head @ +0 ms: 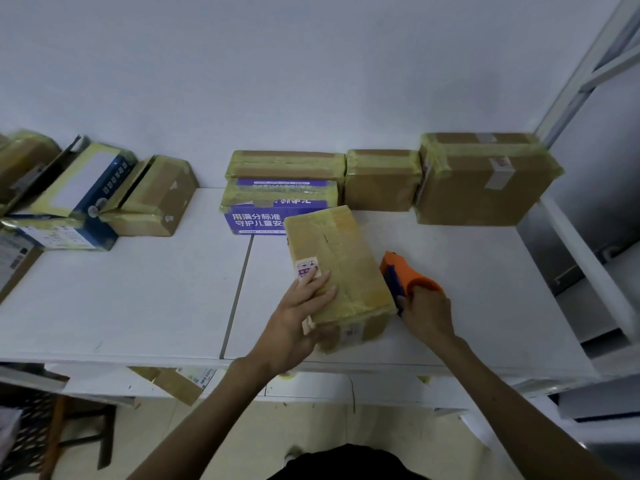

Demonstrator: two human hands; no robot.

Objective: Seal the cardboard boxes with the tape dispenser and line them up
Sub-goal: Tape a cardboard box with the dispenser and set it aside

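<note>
Head view: a box (337, 265) wrapped in yellowish tape lies at the centre of the frame on the white worktop (138, 299), its long side running from the near edge toward the wall. The left hand (298, 313) clasps the box's near left corner, fingers flat on the top beside a small pink-and-white label and thumb against the near end. The right hand (427, 313) is curled round the handle of the orange and blue dispenser (403, 275), which sits just right of the box, against its near right edge.

Behind the box, taped boxes stand in a row along the wall (311, 81). A purple box (277, 216) with white lettering is just beyond the held one, with a flat box (287, 164) behind it. Right of them are a small box (381, 181) and then a big box (481, 181). At the left of the frame, well apart from the row, a pile (86, 192) of boxes leans at mixed angles.
</note>
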